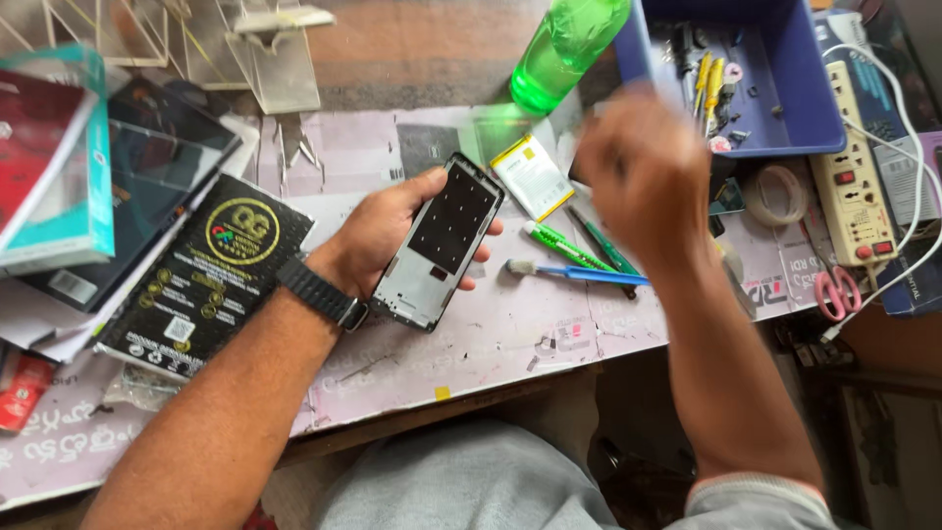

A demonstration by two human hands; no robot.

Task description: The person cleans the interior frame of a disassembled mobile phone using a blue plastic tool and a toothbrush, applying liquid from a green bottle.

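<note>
Black phone frame (444,243) is lying in my left hand (388,231), fingers gripping its edges; my right hand (643,172) is hovering blurred above the blue brush (579,274), grip unclear.

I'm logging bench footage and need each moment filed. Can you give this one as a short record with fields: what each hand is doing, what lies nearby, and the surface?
left hand: holds an opened phone frame flat on the palm, a black watch on the wrist
right hand: raised above the table, blurred; cannot tell whether it holds anything
near the hands: phone battery, blue-handled brush, green screwdrivers
farther back: green bottle, blue tray of small tools
right edge: power strip, pink scissors
surface: pale printed table
</note>
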